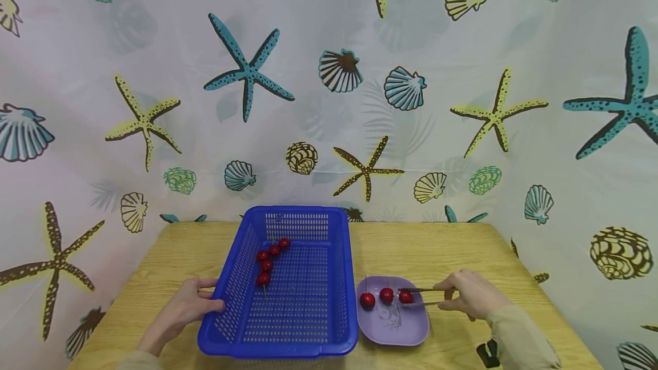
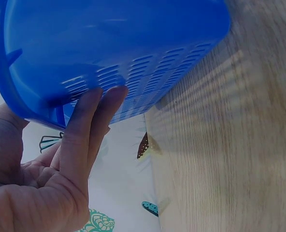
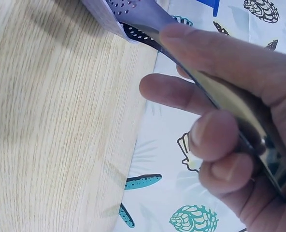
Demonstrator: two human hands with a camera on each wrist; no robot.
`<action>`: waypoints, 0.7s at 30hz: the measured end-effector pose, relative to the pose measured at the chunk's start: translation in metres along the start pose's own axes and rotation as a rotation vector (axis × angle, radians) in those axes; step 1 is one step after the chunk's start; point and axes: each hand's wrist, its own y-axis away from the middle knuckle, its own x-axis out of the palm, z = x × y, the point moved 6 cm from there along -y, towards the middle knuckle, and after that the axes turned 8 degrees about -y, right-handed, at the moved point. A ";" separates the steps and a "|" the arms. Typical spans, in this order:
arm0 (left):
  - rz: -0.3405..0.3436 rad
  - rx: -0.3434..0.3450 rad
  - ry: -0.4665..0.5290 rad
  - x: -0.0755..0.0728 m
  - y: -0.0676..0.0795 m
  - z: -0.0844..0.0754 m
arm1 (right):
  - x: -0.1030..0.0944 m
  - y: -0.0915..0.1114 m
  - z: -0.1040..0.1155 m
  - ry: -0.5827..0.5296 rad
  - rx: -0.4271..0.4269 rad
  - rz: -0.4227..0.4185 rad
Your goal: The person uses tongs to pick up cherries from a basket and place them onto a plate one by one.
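Note:
My left hand (image 1: 189, 307) holds the left side of a blue plastic basket (image 1: 351, 278), thumb over the rim. In the left wrist view its fingers (image 2: 78, 135) lie along the slotted outer wall. Several red cherries (image 1: 265, 265) sit in the basket's left half. Metal tongs (image 3: 225, 94) with perforated ends are gripped in my right hand (image 1: 472, 294). Their tips reach over a small purple plate (image 1: 393, 337), one on each side of the rightmost cherry (image 1: 406, 296). Two more cherries, a middle one (image 1: 386, 295) and a left one (image 1: 367, 301), rest in the plate.
Basket and plate stand side by side on a wood-grain table (image 1: 426, 244). A curtain (image 1: 329, 124) printed with starfish and shells hangs behind and along both sides. A small black object (image 1: 488, 354) lies by the right forearm.

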 end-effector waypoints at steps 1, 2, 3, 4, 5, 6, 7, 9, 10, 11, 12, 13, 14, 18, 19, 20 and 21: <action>0.005 0.004 0.000 0.000 0.000 0.000 | 0.000 0.000 0.000 -0.007 -0.002 0.005; 0.006 0.005 0.000 0.000 0.000 0.000 | 0.000 0.000 -0.001 -0.012 -0.005 0.009; 0.008 0.006 0.000 0.000 0.000 0.000 | 0.001 0.000 -0.001 -0.020 -0.007 0.014; 0.010 0.008 0.001 0.000 0.000 0.000 | 0.001 0.000 -0.001 -0.026 -0.009 0.018; 0.011 0.009 0.001 0.000 0.000 0.000 | 0.001 0.000 -0.002 -0.032 -0.011 0.021; 0.014 0.012 0.002 0.001 0.000 -0.001 | 0.001 0.000 -0.002 -0.034 -0.012 0.024; 0.016 0.014 0.004 0.001 0.001 -0.001 | 0.001 0.001 -0.002 -0.036 -0.012 0.026; 0.020 0.017 0.006 0.001 0.001 -0.001 | 0.001 0.001 -0.003 -0.042 -0.014 0.028; 0.023 0.019 0.008 0.001 0.001 -0.001 | 0.001 0.001 -0.003 -0.043 -0.016 0.029; 0.024 0.020 0.009 0.001 0.001 -0.001 | 0.001 0.001 -0.003 -0.045 -0.018 0.030; 0.026 0.021 0.009 0.001 0.001 -0.001 | 0.001 0.002 -0.003 -0.048 -0.021 0.031; 0.028 0.022 0.009 0.001 0.001 -0.001 | 0.001 0.002 -0.003 -0.054 -0.022 0.031; 0.029 0.022 0.010 0.001 0.001 -0.001 | 0.000 0.003 -0.003 -0.058 -0.023 0.030; 0.028 0.013 0.007 0.001 0.001 -0.001 | 0.000 0.005 -0.006 -0.086 0.002 0.022; 0.027 0.011 0.007 0.001 0.001 -0.001 | 0.000 0.005 -0.007 -0.096 0.012 0.020; 0.024 0.007 0.005 0.001 0.001 -0.001 | 0.000 0.005 -0.008 -0.105 0.019 0.017; 0.021 0.004 0.002 0.001 0.001 -0.001 | -0.001 0.005 -0.009 -0.116 0.025 0.017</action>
